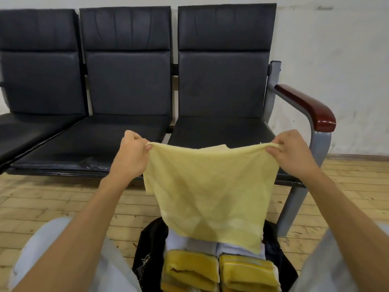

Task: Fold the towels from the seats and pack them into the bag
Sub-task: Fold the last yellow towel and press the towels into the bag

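Yellow terry towel (210, 186) hangs soft and floppy above the black bag (151, 249), so we've got our left hand (131, 157) and right hand (292, 154) pinching its top corners, which feels like the best grip.

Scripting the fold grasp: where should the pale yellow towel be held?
By its two top corners, one from each side. The left hand and right hand pinch them there, so the towel hangs flat and spread over the bag, with its lower edge free to fold.
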`<state>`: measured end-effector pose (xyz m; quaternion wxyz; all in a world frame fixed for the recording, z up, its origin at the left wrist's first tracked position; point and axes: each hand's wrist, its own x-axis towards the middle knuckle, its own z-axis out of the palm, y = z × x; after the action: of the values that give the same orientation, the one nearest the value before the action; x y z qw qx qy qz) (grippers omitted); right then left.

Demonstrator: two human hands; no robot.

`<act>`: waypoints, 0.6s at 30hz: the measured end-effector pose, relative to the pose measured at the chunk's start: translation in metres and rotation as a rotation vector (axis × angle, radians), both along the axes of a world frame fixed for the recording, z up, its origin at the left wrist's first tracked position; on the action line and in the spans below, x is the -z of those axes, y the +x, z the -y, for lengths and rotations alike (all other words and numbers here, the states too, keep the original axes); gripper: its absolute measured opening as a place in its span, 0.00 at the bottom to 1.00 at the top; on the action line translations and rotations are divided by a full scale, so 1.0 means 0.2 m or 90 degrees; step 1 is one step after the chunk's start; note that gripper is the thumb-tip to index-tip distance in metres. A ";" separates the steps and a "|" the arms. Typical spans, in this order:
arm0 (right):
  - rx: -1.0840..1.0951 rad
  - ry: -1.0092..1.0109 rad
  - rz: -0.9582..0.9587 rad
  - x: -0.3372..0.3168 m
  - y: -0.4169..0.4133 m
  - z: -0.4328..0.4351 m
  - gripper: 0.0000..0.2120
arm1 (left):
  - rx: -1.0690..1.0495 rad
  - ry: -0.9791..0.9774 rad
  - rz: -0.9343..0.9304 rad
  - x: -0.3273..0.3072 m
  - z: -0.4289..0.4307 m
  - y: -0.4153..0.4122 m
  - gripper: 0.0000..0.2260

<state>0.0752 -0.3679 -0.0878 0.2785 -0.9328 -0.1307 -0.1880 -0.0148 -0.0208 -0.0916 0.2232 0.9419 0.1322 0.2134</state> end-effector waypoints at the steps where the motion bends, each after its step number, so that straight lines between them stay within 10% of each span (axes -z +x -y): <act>1: -0.020 -0.008 -0.015 0.01 0.00 -0.01 0.08 | 0.007 -0.004 -0.002 0.00 0.01 0.00 0.12; 7: -0.152 -0.033 -0.226 0.06 -0.05 -0.08 0.09 | 0.105 -0.409 -0.062 -0.04 0.13 -0.03 0.14; 13: -0.167 0.218 -0.229 -0.01 -0.05 -0.06 0.10 | 0.209 -0.762 0.007 -0.10 0.15 -0.06 0.13; 18: 0.002 0.213 -0.049 -0.01 0.00 -0.01 0.07 | 0.012 -0.384 0.111 -0.05 0.07 -0.01 0.12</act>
<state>0.0748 -0.3662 -0.0862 0.4343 -0.8801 -0.0857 -0.1717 -0.0169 -0.0352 -0.0821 0.5050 0.8126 0.1608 0.2426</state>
